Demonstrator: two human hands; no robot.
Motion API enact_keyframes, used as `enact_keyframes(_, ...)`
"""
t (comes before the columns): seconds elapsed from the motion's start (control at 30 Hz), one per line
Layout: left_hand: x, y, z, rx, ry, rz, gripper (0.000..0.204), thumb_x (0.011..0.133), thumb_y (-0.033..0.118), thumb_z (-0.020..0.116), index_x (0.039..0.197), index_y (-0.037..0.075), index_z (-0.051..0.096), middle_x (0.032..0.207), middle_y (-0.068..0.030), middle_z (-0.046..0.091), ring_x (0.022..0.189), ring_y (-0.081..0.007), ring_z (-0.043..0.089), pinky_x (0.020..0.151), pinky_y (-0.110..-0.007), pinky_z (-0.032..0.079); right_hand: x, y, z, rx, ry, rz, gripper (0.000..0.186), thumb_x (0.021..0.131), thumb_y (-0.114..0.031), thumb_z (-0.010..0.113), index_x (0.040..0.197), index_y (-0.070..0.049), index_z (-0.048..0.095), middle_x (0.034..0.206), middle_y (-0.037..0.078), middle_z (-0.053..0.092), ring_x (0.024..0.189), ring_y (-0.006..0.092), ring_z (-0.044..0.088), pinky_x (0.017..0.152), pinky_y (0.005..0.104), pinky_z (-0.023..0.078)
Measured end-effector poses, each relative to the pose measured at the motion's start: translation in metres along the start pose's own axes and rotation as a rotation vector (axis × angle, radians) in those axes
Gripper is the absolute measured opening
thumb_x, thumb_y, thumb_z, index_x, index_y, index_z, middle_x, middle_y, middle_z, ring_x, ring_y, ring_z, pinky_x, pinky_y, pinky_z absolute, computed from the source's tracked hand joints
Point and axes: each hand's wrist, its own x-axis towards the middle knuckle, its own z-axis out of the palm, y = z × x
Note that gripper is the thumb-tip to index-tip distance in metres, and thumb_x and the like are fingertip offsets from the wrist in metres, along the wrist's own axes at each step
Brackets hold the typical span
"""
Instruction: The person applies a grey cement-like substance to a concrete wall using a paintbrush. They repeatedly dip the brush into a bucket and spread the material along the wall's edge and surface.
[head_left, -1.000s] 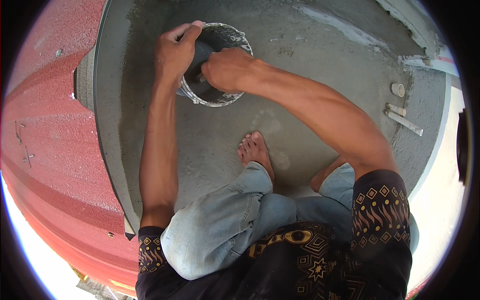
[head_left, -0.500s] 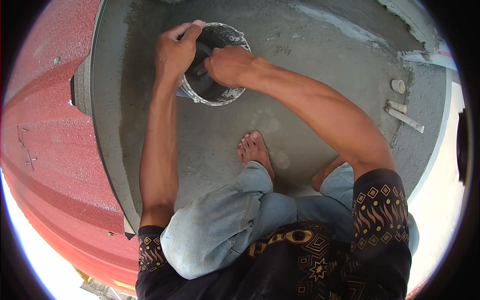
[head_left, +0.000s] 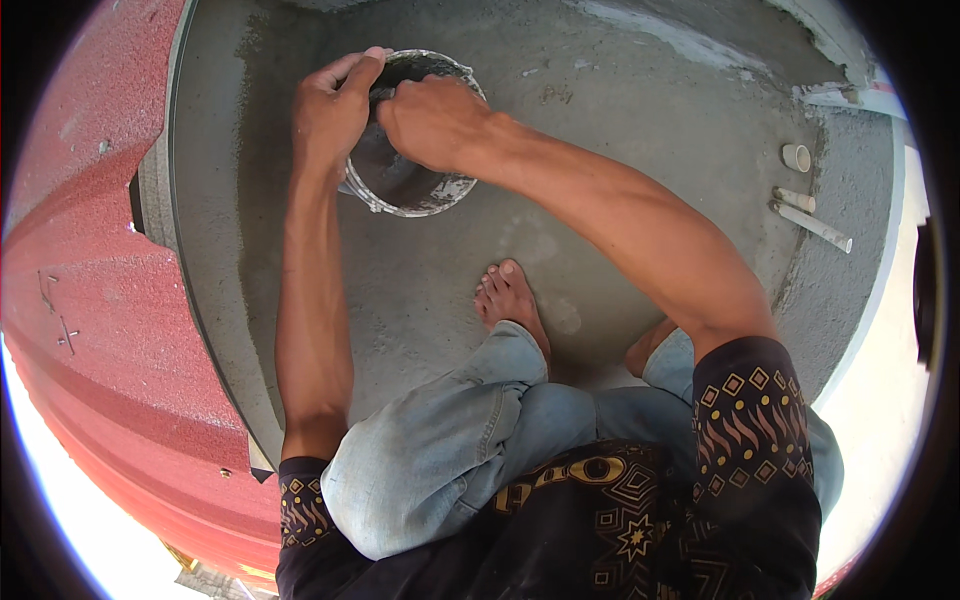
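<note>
A round bucket with a cement-smeared rim stands on the grey floor ahead of me, slightly left. My left hand is closed on the bucket's left rim, thumb pointing up over the edge. Inside the mouth, my right hand makes a fist around what looks like a tool handle; the fist hides most of it, and its working end cannot be made out. Grey, wet-looking material coats the bucket's inside.
Red sheeting slopes away beyond the floor's left edge. Toward the right edge, a short white pipe stub stands near two pale pipes. My bare foot rests below the bucket.
Both hands and the bucket appear slightly further left. My right fist has shifted upward within the bucket mouth, and the handle end visible below it earlier is hidden now.
</note>
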Motion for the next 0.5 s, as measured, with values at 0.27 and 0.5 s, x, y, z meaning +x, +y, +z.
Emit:
enact_keyframes(0.27,-0.001,-0.004,0.0,-0.066,0.016,0.017,0.035,0.099,0.031,0.073,0.111,0.0,0.082,0.089,-0.0014,0.075,0.083,-0.0122,0.062,0.08,-0.03,0.052,0.001,0.001,0.001,-0.11,0.107,-0.02,0.027,0.1,-0.017,0.055,0.097,-0.002,0.077,0.091,0.022,0.077,0.088,0.0413,0.077,0.077,0.053,0.062)
enact_keyframes(0.5,-0.004,-0.004,0.001,0.015,0.015,0.068,0.04,0.097,0.036,0.074,0.107,-0.002,0.081,0.082,-0.0066,0.074,0.079,-0.0151,0.062,0.078,-0.034,0.053,-0.002,-0.006,-0.01,-0.146,-0.068,0.007,0.017,0.092,-0.009,0.061,0.092,-0.002,0.077,0.094,0.019,0.078,0.089,0.0391,0.077,0.077,0.0492,0.063)
